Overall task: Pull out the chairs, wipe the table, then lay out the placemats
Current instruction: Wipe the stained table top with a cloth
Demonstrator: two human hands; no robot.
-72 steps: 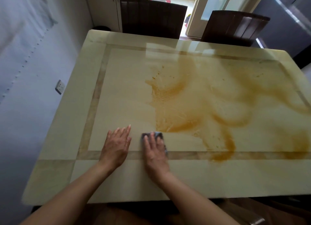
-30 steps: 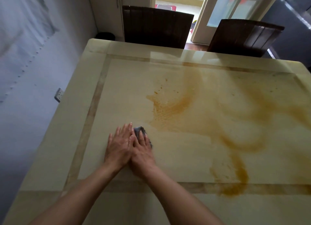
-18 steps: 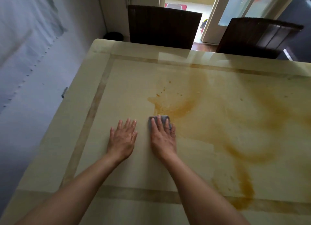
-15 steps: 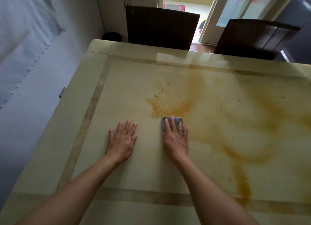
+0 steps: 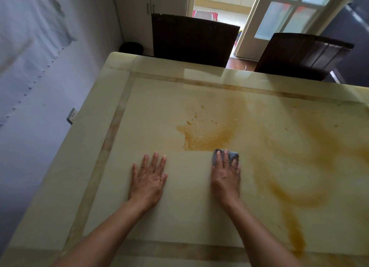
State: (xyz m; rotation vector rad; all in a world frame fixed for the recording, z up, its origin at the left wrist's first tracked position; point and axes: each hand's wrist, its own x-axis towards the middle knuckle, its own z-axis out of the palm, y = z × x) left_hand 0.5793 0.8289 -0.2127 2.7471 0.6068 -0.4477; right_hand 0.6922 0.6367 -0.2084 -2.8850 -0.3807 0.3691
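A pale, glossy tabletop (image 5: 151, 110) with a darker inlaid border strip fills most of the view. It runs from the near edge to two dark chairs at its far side, one (image 5: 191, 40) toward the left and the other (image 5: 299, 54) toward the right, both standing close against that edge. An orange-brown stain (image 5: 207, 139) is smeared in broad swirls over the right half of the surface, and the patch of tabletop in front of the person looks clean. Behind the chairs a glazed door (image 5: 287, 17) stands ajar beside a pale cabinet (image 5: 151, 9). The left hand (image 5: 148, 178) lies flat on the clean part, palm down, fingers straight and slightly spread, holding nothing. The right hand (image 5: 225, 178) is well apart from it to the right, palm down with fingers extended, pressing a small grey cloth (image 5: 232, 154) onto the tabletop. The cloth shows past the fingertips, right at the near edge of the stain. A wall socket (image 5: 72, 115) sits on the wall just beside the tabletop's left edge.
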